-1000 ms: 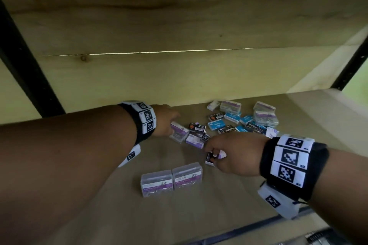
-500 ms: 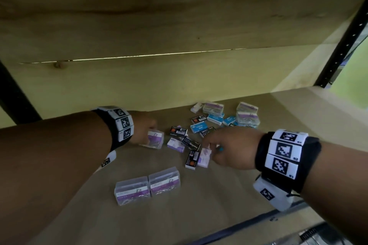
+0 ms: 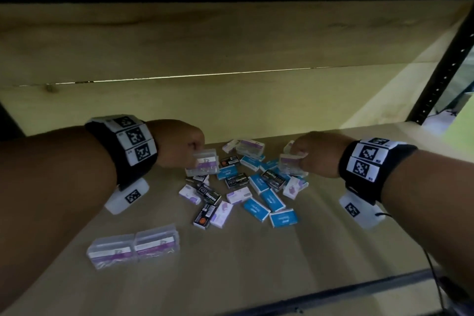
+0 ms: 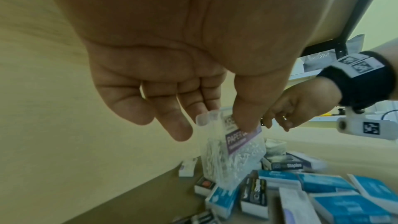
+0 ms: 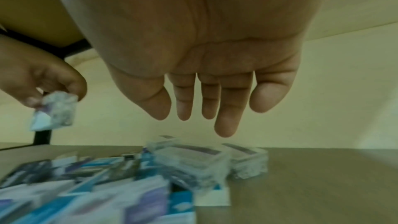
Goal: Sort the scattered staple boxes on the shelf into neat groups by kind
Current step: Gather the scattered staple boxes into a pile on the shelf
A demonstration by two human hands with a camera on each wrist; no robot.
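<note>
A loose pile of small staple boxes lies mid-shelf: blue ones (image 3: 256, 209), black "Staples" ones (image 3: 237, 181) and white-purple ones (image 3: 238, 195). My left hand (image 3: 198, 159) pinches a clear plastic box with a purple label (image 3: 205, 164) and holds it above the pile's left edge; in the left wrist view my thumb and fingers (image 4: 224, 120) grip its top (image 4: 232, 144). My right hand (image 3: 297, 158) hovers over the clear boxes (image 3: 292, 163) at the pile's back right. In the right wrist view its fingers (image 5: 193, 118) hang straight above those boxes (image 5: 189, 159) and hold nothing.
Two clear purple-label boxes (image 3: 133, 246) sit side by side at the front left of the wooden shelf board (image 3: 282, 264). A wooden back wall (image 3: 205, 100) rises close behind the pile. A black upright post (image 3: 436, 64) stands at the right, and a dark rail (image 3: 333, 290) runs along the front edge.
My left hand has lifted the clear box off the pile. My right hand has let go of a small box at the pile's front and moved to the clear boxes at the back right.
</note>
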